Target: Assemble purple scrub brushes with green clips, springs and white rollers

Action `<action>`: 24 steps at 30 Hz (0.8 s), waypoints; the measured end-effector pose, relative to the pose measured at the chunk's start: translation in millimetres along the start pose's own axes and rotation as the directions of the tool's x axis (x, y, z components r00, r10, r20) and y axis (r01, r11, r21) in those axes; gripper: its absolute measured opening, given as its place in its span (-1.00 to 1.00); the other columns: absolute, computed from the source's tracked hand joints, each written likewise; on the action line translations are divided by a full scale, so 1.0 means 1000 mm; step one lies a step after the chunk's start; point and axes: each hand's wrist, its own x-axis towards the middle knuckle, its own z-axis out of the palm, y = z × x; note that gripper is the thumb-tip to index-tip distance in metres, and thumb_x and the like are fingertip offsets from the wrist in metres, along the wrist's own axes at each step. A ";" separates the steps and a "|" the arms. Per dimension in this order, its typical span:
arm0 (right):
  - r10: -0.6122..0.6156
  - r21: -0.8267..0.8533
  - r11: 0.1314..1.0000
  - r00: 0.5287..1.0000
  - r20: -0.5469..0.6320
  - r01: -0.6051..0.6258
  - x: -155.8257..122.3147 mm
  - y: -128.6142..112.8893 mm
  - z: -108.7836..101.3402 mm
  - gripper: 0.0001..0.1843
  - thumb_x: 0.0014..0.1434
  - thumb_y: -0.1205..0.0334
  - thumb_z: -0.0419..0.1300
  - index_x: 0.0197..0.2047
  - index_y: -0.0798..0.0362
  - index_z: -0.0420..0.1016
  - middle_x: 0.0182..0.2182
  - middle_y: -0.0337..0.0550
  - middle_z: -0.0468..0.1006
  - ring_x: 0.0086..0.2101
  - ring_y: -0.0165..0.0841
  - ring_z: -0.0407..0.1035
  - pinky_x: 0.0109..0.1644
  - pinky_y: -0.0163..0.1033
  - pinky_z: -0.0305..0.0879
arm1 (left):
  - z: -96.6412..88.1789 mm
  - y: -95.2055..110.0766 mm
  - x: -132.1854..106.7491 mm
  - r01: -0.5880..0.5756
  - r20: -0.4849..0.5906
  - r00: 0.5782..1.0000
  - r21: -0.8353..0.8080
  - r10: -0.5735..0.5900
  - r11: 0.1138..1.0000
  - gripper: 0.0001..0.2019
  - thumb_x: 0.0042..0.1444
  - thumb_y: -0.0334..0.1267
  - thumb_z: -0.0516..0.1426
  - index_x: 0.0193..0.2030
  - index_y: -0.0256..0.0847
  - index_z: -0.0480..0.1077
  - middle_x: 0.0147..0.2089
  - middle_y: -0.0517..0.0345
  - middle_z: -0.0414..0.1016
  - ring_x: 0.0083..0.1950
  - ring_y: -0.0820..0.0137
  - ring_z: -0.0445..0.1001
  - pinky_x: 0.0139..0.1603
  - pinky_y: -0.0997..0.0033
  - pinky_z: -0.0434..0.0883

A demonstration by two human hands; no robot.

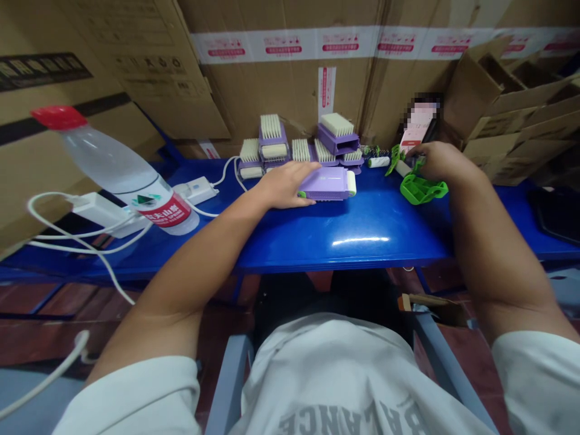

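My left hand [283,185] lies over the near end of a purple plastic case [328,183], which has a cream end and a green tip, and its fingers grip the case on the blue table. My right hand [441,163] pinches a small green plastic piece [394,160] joined to a white part, and what the fingers hold is partly hidden. Just below that hand lies a bright green plastic clip [423,190]. A short white roller [379,161] lies left of the pinched piece. Several purple brushes with cream bristles [272,138] stand stacked behind my left hand.
The blue metal table's front edge [344,257] runs below my arms. At left stand a red-capped water bottle [122,172], a white power strip [97,210] and white cables. Cardboard boxes [290,72] form the back, and a pixelated pink package [419,121] stands at back right.
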 end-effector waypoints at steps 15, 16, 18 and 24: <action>0.011 -0.116 0.993 0.993 0.120 0.002 0.002 0.001 -0.004 -0.23 0.21 0.53 0.28 0.47 0.09 0.72 0.34 0.28 0.75 0.24 0.21 0.69 0.21 0.08 0.61 | 0.006 -0.006 0.001 -0.038 -0.041 0.998 0.003 0.038 0.999 -0.09 0.42 0.09 0.38 0.76 -0.15 0.18 0.68 -0.23 0.44 0.64 -0.11 0.47 0.62 -0.01 0.46; 0.024 -0.118 0.993 0.993 0.116 -0.010 0.002 0.000 -0.005 -0.22 0.22 0.52 0.28 0.49 0.08 0.71 0.32 0.28 0.76 0.21 0.21 0.70 0.19 0.07 0.61 | 0.007 -0.007 0.001 -0.052 -0.052 0.997 -0.001 0.051 0.999 -0.09 0.41 0.07 0.38 0.75 -0.16 0.19 0.67 -0.25 0.44 0.63 -0.12 0.47 0.61 -0.04 0.47; 0.035 -0.127 0.992 0.993 0.111 -0.021 0.001 0.000 -0.006 -0.23 0.24 0.50 0.30 0.50 0.06 0.70 0.30 0.27 0.77 0.19 0.20 0.71 0.17 0.07 0.60 | 0.010 -0.010 0.002 -0.082 -0.080 0.993 -0.005 0.082 0.997 -0.10 0.41 0.05 0.39 0.74 -0.16 0.20 0.67 -0.28 0.44 0.63 -0.14 0.47 0.60 -0.09 0.46; -0.052 -0.163 0.986 0.998 -0.027 0.047 0.001 0.010 -0.002 -0.33 0.31 0.32 0.34 0.48 0.07 0.72 0.31 0.39 0.70 0.22 0.31 0.62 0.27 0.20 0.55 | 0.010 -0.011 0.000 -0.105 -0.118 0.987 0.005 0.105 0.994 -0.12 0.39 -0.01 0.40 0.72 -0.17 0.21 0.65 -0.33 0.44 0.63 -0.19 0.44 0.58 -0.14 0.47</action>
